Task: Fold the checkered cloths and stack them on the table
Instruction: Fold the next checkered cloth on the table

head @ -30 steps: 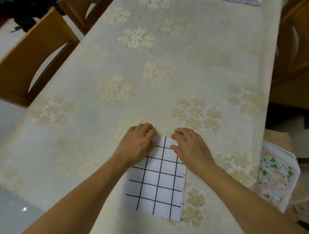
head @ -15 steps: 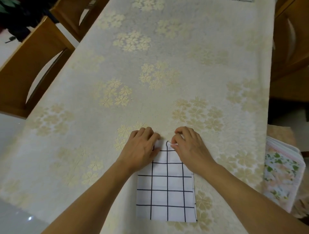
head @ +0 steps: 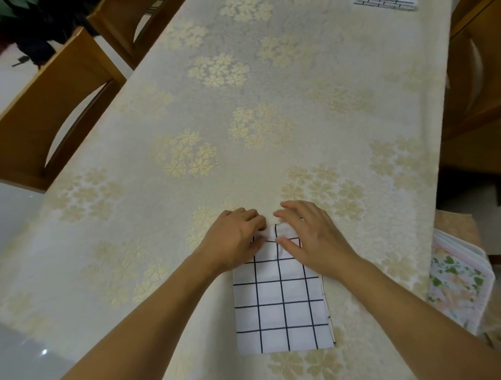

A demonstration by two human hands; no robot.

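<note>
Both hands pinch the far edge of the checkered cloth (head: pixel 282 298), the left hand (head: pixel 233 238) at its left corner and the right hand (head: pixel 311 238) at its right corner, fingers curled down and both arms stretched forward. The cloth lies flat and already folded small on the table (head: pixel 189 108), close to the person. I think one more fold is left, then stacking; another cloth (head: pixel 385 3) waits at the far end.

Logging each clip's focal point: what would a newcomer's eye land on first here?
First, the white cloth with a black grid, folded narrow, near the table's front edge, with the left hand and right hand pinching its far end. Around it spreads the cream tablecloth with gold flower clusters; a floral-patterned folded stack sits at the right.
</note>
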